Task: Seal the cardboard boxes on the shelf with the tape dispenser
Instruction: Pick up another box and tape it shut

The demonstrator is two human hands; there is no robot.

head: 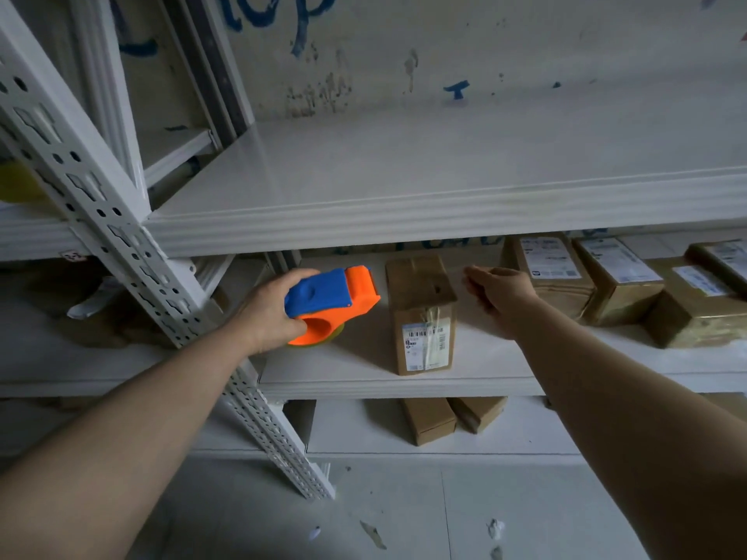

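Observation:
My left hand [270,313] grips a blue and orange tape dispenser [330,301] just above the middle shelf [364,381], left of a cardboard box [422,313]. That box stands alone, with a barcode label on its front. My right hand [499,291] hovers to the right of the box with its fingers loosely curled, holding nothing and apart from the box. Several more labelled cardboard boxes [614,276] sit in a row on the same shelf at the right.
A white slotted upright post [121,236] slants across the left, close to my left forearm. The upper shelf board [404,212] overhangs the boxes. Two small boxes [448,416] lie on the lowest shelf. Grey floor [404,511] lies below.

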